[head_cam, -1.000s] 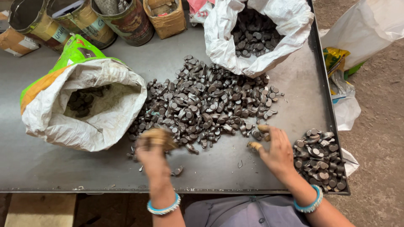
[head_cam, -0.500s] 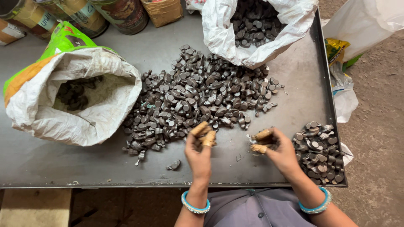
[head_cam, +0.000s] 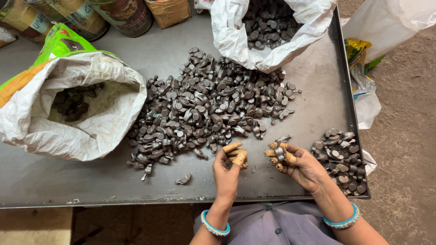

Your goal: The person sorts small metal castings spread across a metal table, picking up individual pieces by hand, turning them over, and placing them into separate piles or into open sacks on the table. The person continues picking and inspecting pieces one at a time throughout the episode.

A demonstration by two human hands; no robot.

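My left hand (head_cam: 227,168) is raised palm-up just over the near edge of the dark metal desk (head_cam: 318,90), its fingers (head_cam: 232,147) wrapped in tan tape and curled loosely together; I cannot tell whether they pinch anything. My right hand (head_cam: 302,168) sits just beside it, nearer the desk's right edge, palm turned inward, its taped fingers (head_cam: 287,158) pinched around one small dark grey metal part (head_cam: 279,153). That part is dull, short and knobby, with a rounded head, and it is held a little above the desk, close to the near edge. Both wrists wear turquoise bangles (head_cam: 214,225).

Beyond my hands, across the middle of the desk, spreads a large heap of the same grey metal parts (head_cam: 204,106). A smaller pile of them (head_cam: 340,159) lies at the near right corner, right beside my right hand. One stray part (head_cam: 184,179) rests alone near the near edge, left of my left hand. An open white woven sack with green and orange print (head_cam: 77,104) slumps on the left side, a few parts inside. Another white sack (head_cam: 272,31), filled with parts, gapes at the far edge. Several tins (head_cam: 122,16) stand along the far left edge.
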